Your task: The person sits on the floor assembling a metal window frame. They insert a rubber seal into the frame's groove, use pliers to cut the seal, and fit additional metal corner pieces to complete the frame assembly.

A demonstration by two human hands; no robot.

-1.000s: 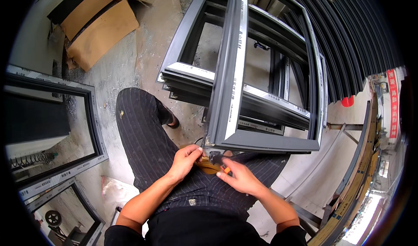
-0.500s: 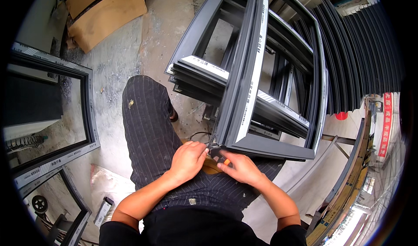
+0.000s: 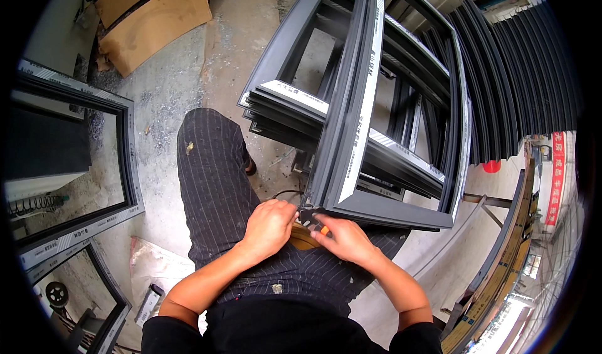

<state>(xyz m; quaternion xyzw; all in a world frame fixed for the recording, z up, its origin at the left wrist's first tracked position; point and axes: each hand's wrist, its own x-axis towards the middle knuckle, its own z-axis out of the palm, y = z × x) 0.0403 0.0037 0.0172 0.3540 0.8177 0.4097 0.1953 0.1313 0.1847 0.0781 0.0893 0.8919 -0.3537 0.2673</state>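
Right hand (image 3: pixel 346 238) clenched round my dark, orange-marked tool (image 3: pixel 308 218), right at the near-left corner of the gray frame (image 3: pixel 404 210)! Left hand (image 3: pixel 268 227) curls alongside, its grasp hidden from me; a slipping tool could nick it.

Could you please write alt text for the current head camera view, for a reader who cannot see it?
A person's right grip holds a dark tool with an orange part at the near corner of a dark grey frame, the left grip at the same corner. Other frames lie beyond; cardboard is at upper left, dark strips at upper right.
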